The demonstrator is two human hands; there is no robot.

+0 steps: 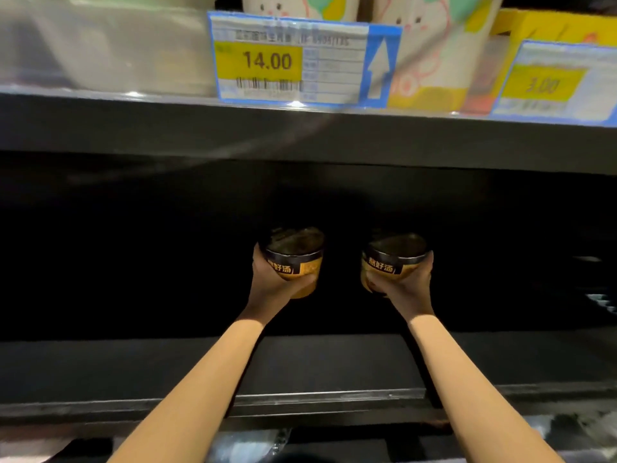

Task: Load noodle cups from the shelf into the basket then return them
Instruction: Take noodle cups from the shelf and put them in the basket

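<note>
Two bare forearms are stretched forward from the bottom edge into a dark shelf bay. A noodle cup (293, 259) is gripped by the left hand (272, 282), fingers curled round its tapered yellow wall, and a second noodle cup (390, 262) is held the same way by the right hand (405, 284). Both cups are round, with glossy black rims, dark foil-like lids and printed characters on a black band. They are held upright, side by side yet apart, deep inside the bay above the matte black shelf (317, 365), whose metal front lip is seen below the arms. On the shelf above, a blue-edged price tag (287, 60) marked 14.00 is clipped, with pale cartoon-printed cartons (430, 45) behind it.
</note>
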